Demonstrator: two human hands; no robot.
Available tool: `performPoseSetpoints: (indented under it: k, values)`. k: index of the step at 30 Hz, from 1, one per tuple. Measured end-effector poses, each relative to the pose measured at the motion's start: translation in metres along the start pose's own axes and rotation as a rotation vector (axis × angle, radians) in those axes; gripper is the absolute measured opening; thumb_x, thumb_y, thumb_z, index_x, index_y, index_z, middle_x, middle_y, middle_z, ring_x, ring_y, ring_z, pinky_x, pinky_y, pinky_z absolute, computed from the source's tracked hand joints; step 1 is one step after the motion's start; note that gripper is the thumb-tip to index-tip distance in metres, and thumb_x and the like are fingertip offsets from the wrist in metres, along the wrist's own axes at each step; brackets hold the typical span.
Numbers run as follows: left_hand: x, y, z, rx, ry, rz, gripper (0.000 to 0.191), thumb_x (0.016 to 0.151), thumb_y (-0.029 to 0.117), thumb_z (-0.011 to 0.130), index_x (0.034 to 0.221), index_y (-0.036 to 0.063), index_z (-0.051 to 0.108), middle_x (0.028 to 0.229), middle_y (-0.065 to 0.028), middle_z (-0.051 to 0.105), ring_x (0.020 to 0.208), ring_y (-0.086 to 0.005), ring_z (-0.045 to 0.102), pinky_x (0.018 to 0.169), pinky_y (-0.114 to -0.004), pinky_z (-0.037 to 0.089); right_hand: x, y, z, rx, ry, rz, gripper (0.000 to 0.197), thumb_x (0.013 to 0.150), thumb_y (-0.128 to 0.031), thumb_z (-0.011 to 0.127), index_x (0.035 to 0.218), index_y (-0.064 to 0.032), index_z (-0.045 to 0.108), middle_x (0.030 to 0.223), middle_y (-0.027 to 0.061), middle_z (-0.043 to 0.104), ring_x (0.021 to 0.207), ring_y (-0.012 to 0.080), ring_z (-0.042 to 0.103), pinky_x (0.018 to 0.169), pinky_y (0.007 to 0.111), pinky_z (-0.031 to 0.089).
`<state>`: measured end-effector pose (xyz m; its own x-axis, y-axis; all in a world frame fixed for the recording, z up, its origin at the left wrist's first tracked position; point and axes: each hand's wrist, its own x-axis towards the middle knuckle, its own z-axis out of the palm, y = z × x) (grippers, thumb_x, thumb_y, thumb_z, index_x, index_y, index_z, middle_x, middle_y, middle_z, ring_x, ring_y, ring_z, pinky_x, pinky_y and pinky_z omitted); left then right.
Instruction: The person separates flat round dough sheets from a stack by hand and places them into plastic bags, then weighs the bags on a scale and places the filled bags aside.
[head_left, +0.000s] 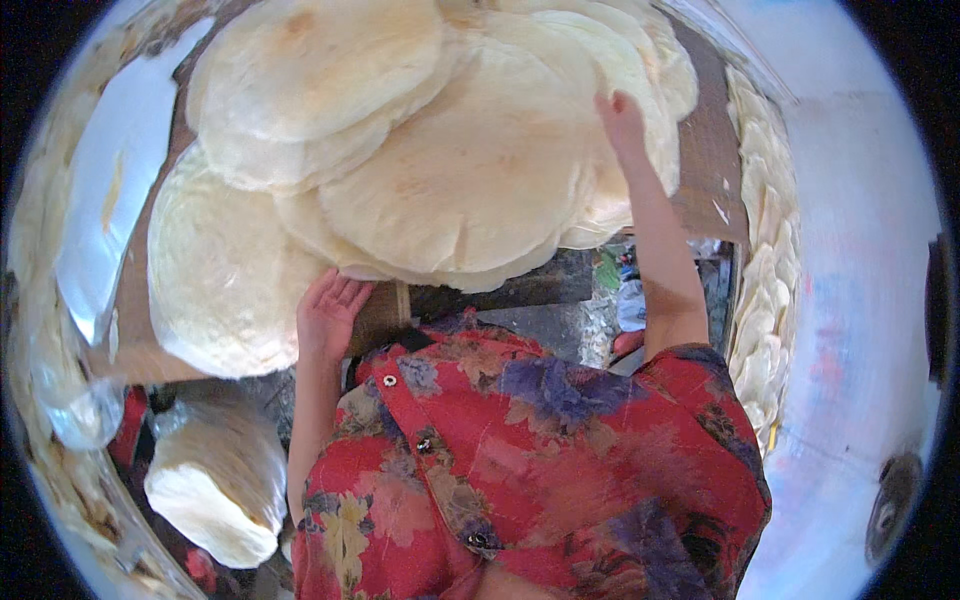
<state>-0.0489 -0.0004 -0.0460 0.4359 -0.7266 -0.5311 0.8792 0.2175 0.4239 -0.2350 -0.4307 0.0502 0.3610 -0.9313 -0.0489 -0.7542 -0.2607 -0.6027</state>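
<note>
Large, round, thin flatbreads lie overlapping in front of me on a brown table. My left hand (330, 307) is palm up at the near edge of the pile, with its fingertips at the rim of the bread and no clear grip to see. Beside it lies a pale flatbread (225, 270) that overhangs the table edge. My right hand (622, 124) rests on or just above the right side of the pile, next to the wide middle flatbread (480, 157). Its fingers are blurred and partly hidden. Another stack of flatbreads (322, 67) covers the far left.
A plastic-wrapped stack of flatbreads (217, 480) stands low at my left. A long row of stacked flatbreads (765, 262) runs along the right, beside a pale wall (862, 225). A white sheet (120, 172) lies on the left of the brown table (709, 150).
</note>
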Motion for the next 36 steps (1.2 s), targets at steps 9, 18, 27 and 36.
performPoseSetpoints:
  k: [9,18,27,36]
  values:
    - [0.009,-0.006,0.03,-0.019,0.04,-0.104,0.034,0.087,0.025,0.047,0.111,0.001,0.048,0.113,-0.0156,0.053,0.108,-0.0282,0.049,0.092,-0.046,0.041,-0.019,0.049,0.007,0.554,-0.051,0.265,0.051,0.074,-0.024,0.068,0.111,0.0056,0.051,0.096,0.0109,0.061,0.08,0.0189,0.06,0.066,0.03,0.049]
    - [0.031,-0.008,0.052,0.147,0.09,-0.029,0.043,0.082,0.023,0.055,0.119,0.0046,0.043,0.111,-0.0101,0.054,0.104,-0.0257,0.051,0.084,-0.041,0.043,-0.026,0.021,-0.002,0.977,-0.436,0.533,0.036,0.075,-0.022,0.067,0.103,-0.0009,0.056,0.1,0.0088,0.06,0.089,0.0182,0.059,0.082,0.03,0.049]
    - [0.029,-0.019,0.049,0.048,0.068,-0.041,0.034,0.08,0.017,0.058,0.11,0.005,0.049,0.101,-0.0078,0.058,0.094,-0.0229,0.057,0.079,-0.039,0.047,-0.056,0.015,0.012,1.223,-0.498,0.461,0.049,0.079,-0.018,0.063,0.12,0.0014,0.043,0.109,0.0122,0.057,0.095,0.0201,0.058,0.082,0.033,0.049]
    - [0.028,-0.015,0.063,0.226,0.144,0.234,0.029,0.076,0.0,0.058,0.104,-0.0044,0.051,0.096,-0.0114,0.058,0.085,-0.0236,0.059,0.076,-0.035,0.05,-0.058,-0.064,-0.053,0.467,-0.462,-0.069,0.034,0.068,-0.01,0.067,0.096,0.0075,0.059,0.088,0.0147,0.063,0.076,0.0199,0.063,0.071,0.03,0.051]
